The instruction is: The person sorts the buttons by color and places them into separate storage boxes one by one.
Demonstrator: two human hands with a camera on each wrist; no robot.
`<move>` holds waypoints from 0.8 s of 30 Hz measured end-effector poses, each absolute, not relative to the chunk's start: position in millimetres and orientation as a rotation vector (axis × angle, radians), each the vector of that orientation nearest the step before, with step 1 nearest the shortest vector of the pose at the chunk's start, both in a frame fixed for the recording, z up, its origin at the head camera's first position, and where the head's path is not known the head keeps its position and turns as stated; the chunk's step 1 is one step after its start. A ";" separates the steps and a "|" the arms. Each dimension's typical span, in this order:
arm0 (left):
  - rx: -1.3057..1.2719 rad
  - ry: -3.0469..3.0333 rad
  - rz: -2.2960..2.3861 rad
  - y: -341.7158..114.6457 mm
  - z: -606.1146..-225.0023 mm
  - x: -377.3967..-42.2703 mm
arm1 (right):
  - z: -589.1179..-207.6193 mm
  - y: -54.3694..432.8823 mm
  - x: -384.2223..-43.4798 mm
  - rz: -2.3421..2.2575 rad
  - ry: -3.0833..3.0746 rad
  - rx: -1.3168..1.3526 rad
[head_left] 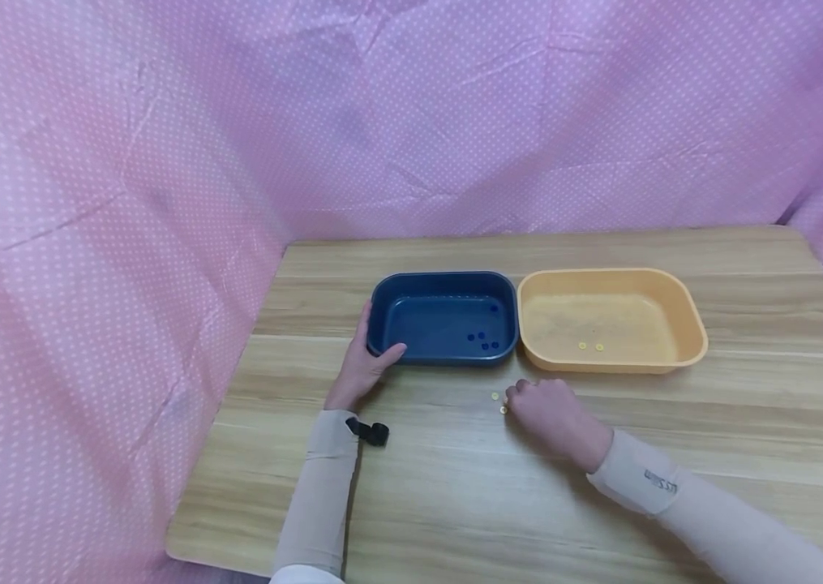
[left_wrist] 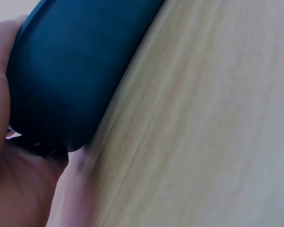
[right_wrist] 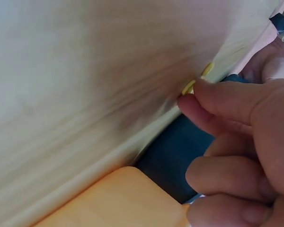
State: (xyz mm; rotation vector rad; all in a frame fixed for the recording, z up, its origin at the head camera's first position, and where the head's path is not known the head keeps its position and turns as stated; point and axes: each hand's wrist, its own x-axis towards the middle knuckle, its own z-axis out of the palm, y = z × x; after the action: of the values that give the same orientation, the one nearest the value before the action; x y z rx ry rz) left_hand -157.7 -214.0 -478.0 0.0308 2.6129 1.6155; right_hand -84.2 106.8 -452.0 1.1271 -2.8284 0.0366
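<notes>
My left hand [head_left: 362, 365] grips the left end of a dark blue plastic basin [head_left: 443, 362], thumb on its front rim and fingers round its side. In the left wrist view, the basin's outer wall [left_wrist: 80, 71] lies against that hand. Several dark blue buttons [head_left: 481, 335] lie inside on the right. In front of the basins, my right hand [head_left: 550, 412] pinches a small yellow button between thumb and forefinger, mostly hidden by the fingertips. Loose yellow buttons [head_left: 495, 397] lie on the table right by those fingertips; the right wrist view shows yellow discs [right_wrist: 207, 69] there too.
A yellow basin [head_left: 688, 357] stands right beside the blue one, with two yellow buttons [head_left: 590, 347] inside. Both are on a wood-grain table [head_left: 426, 487]. Pink dotted cloth [head_left: 411, 122] hangs behind and at the sides. A black strap [head_left: 370, 432] sticks out from the left wrist.
</notes>
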 end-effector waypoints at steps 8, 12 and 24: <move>0.032 2.626 1.608 -215.0 -477.7 -158.4 | -450.2 106.0 -77.3 0.056 -2.814 1.155; 0.027 2.633 1.596 -215.1 -477.2 -159.4 | -451.8 104.8 -77.7 0.041 -2.775 1.168; 0.027 2.623 1.604 -215.9 -478.6 -158.9 | -428.5 105.4 -76.2 0.478 -2.973 1.008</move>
State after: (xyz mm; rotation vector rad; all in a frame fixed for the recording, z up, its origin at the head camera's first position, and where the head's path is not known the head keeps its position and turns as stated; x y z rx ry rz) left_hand -158.9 -215.9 -478.6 0.0269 2.6230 1.6039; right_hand -76.2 105.4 -428.5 1.0078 -2.9727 0.4783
